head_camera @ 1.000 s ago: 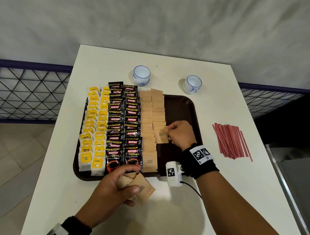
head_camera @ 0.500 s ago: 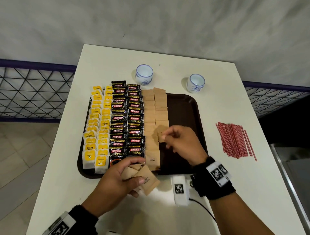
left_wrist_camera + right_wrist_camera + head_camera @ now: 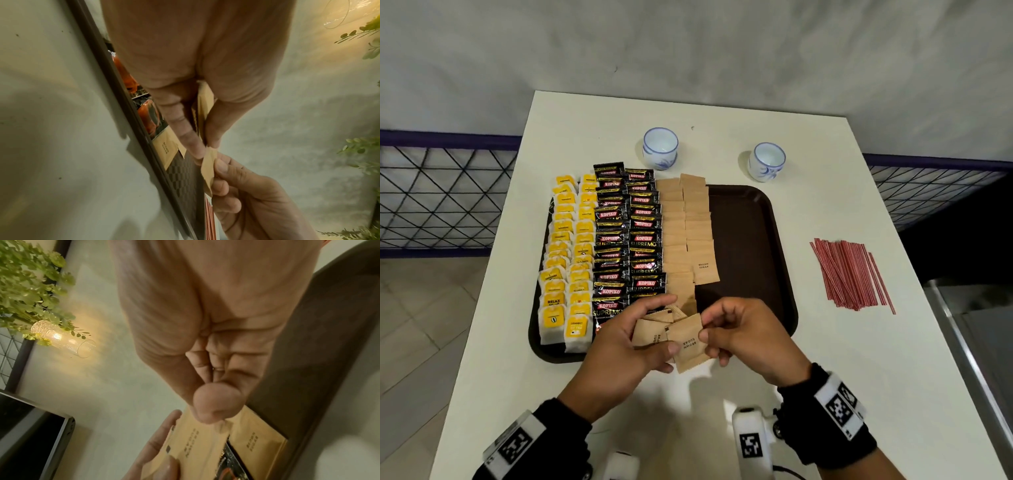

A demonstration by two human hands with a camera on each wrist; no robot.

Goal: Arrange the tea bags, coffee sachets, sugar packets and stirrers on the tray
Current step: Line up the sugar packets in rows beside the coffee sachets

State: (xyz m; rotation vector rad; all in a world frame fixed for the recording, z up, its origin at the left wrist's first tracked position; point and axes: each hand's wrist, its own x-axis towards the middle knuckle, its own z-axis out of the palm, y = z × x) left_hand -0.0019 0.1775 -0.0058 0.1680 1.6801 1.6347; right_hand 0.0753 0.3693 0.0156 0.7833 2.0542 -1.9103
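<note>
Right fingers: the right hand [image 3: 746,337] pinches the near edge of one brown sugar packet [image 3: 690,342] between thumb and fingertips; its other fingers are curled in beneath.
Left fingers: the left hand [image 3: 625,346] is clamped on a small fan of sugar packets [image 3: 650,334], thumb on top and fingers under; the pinched packet lies at the front of that fan, so both hands touch it.
Where they meet: the hands come together just above the near rim of the tray [image 3: 753,240], fingertips almost touching.
Just beyond the fingers: two columns of laid sugar packets [image 3: 688,229] run away from the hands up the middle of the tray, overlapping like shingles; the right column is the shorter and ends short of the fingers.
Left of the fingers: two columns of black coffee sachets [image 3: 626,240] lie beside the sugar, then two columns of yellow tea bags [image 3: 568,253] at the tray's left edge.
Right of the fingers: the right part of the tray is bare brown; well off it, a loose bundle of red stirrers [image 3: 849,274] lies on the white table [image 3: 859,359].
Far from the fingers: two small white cups [image 3: 660,148] stand past the tray's far rim, apart from each other.
Wrists: black bands with printed square markers sit on both.
</note>
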